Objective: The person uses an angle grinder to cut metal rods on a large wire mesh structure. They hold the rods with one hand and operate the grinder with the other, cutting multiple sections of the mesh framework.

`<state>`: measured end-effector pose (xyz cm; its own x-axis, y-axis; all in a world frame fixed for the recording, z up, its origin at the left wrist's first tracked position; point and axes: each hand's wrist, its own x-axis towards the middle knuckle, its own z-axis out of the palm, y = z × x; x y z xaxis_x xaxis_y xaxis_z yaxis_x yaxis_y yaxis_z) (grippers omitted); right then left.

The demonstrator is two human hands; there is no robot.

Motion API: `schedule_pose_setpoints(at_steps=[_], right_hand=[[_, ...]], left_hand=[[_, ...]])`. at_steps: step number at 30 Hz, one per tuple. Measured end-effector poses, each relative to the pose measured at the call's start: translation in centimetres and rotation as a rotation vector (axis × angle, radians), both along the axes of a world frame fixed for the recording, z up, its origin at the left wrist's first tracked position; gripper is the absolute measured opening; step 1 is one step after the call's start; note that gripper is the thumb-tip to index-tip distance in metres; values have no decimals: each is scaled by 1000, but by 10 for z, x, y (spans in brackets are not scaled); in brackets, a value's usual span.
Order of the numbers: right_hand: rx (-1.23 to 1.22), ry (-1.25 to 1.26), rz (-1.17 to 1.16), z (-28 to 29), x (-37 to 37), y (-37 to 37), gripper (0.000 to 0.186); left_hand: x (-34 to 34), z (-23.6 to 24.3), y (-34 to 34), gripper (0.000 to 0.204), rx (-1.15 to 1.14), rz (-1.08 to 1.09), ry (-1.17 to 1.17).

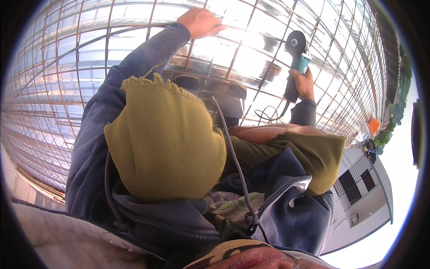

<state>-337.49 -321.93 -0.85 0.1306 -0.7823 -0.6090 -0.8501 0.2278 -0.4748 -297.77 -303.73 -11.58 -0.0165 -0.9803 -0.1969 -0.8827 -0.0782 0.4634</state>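
My right hand (303, 84) is wrapped around the dark handle of an angle grinder (303, 62) with a teal body. Its black disc (294, 42) points away from me, above the rebar mesh, and I cannot tell whether it spins. A cord (285, 110) trails from the handle's near end. Farther to the left, my left arm reaches out over the mesh. There my left hand (201, 23) has its fingers curled on a steel rebar (233, 40) of the mesh; the fingertips are partly hidden by glare.
Crossing bars of the rebar mesh (56, 74) spread around me over a shiny, reflective surface. My knees in olive trousers (165, 143) are bent in front of me. An orange object (373, 125) and a grey building (363, 197) stand off to the right.
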Motion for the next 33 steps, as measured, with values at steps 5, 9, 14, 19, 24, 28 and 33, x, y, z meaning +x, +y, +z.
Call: schedule_pose_setpoints(at_steps=[5, 9, 14, 19, 24, 28, 33], right_hand=[[18, -24, -8, 1, 0, 1, 52], [25, -46, -10, -2, -5, 0, 52], [16, -36, 2, -4, -5, -2, 53], [1, -11, 21, -4, -4, -3, 49], [13, -36, 19, -1, -1, -1, 43], [7, -40, 17, -4, -4, -3, 44], [8, -23, 7, -1, 3, -1, 45]], left_hand=[[1, 1, 0, 50, -15, -8, -2], [1, 0, 0, 50, -22, -10, 0], [0, 0, 0, 50, 2, -3, 1], [0, -3, 1, 50, -20, 1, -4], [0, 0, 0, 50, -13, -11, -5], [0, 0, 0, 50, -7, -7, -1], [0, -5, 0, 49, -32, -26, -55]])
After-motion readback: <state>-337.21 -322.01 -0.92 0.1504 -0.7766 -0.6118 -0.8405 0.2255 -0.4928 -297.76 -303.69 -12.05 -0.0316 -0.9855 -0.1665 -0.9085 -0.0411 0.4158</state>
